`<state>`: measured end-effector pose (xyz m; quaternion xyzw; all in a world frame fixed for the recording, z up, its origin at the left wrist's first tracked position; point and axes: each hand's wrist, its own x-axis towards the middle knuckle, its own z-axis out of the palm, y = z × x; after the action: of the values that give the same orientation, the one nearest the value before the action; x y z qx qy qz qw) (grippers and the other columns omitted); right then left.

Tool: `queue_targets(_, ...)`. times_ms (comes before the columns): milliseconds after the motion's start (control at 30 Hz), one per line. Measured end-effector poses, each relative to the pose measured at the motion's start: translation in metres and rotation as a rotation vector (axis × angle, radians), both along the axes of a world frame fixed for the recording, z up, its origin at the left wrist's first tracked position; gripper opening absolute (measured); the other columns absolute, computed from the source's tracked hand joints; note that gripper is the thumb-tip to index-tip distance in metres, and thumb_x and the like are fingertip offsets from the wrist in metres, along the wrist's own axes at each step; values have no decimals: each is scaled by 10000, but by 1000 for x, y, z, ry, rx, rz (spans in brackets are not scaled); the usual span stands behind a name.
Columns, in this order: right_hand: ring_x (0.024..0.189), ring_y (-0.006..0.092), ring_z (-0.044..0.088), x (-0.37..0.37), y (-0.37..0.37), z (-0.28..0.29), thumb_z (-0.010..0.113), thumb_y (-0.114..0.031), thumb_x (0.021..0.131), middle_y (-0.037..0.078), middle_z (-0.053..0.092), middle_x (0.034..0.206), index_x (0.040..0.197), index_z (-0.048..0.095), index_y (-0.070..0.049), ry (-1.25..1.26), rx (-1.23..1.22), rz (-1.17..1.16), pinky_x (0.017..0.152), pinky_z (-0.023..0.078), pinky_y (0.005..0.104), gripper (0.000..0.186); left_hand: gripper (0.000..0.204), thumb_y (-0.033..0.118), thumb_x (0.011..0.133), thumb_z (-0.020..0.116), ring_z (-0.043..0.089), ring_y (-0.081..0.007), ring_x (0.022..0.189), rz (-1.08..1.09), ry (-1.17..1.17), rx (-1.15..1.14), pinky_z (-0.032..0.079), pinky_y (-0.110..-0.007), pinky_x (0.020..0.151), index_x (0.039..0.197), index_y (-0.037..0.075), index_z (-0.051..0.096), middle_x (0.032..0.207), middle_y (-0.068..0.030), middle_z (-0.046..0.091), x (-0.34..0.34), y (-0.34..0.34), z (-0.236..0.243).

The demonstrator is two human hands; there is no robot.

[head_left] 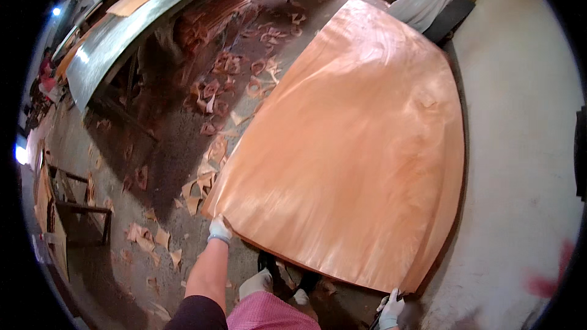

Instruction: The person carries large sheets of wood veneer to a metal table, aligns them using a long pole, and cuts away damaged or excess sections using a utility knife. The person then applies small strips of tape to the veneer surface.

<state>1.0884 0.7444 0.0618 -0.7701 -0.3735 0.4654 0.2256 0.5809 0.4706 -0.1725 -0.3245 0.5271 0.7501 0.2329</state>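
Note:
A large, smooth tan sheet (342, 146), leather-like in look, lies on a stack of similar sheets whose layered edges show along the near and right sides. My left hand (219, 230), in a white glove, is closed on the near left corner. At the near right corner is my right hand (389, 311), also gloved in white. Its fingers are closed around a slim dark tool (400, 296) beside the sheet's edge. What kind of tool it is cannot be made out, and part of that hand is cut off by the picture's rim.
Tan and reddish offcuts (211, 153) litter the floor to the left. Behind them stands a long table with a shiny metal top (131, 24). A wooden stool-like frame (79, 208) is at far left. A pale wall (520, 146) runs along the right; a grey cloth-covered bundle (425, 6) sits beyond the stack.

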Motion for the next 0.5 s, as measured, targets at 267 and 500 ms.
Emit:
queue_targets(267, 607, 175, 562, -19, -8, -17, 480, -369, 1011, 103, 642, 783, 913, 587, -60, 148, -192, 209, 526, 475, 289, 342, 459, 337, 977, 537, 539, -260, 1168, 27, -110, 7, 453, -428, 964, 1348, 75, 478, 1292, -81, 568, 31, -29, -61)
queue_targets(500, 607, 186, 557, 21, 9, -87, 485, -375, 1009, 92, 633, 790, 932, 593, -59, 28, -375, 250, 550, 492, 318, 343, 357, 227, 938, 627, 605, -199, 982, 43, -171, 19, 508, -372, 798, 1258, 93, 544, 1161, -30, 632, 52, -41, -110)
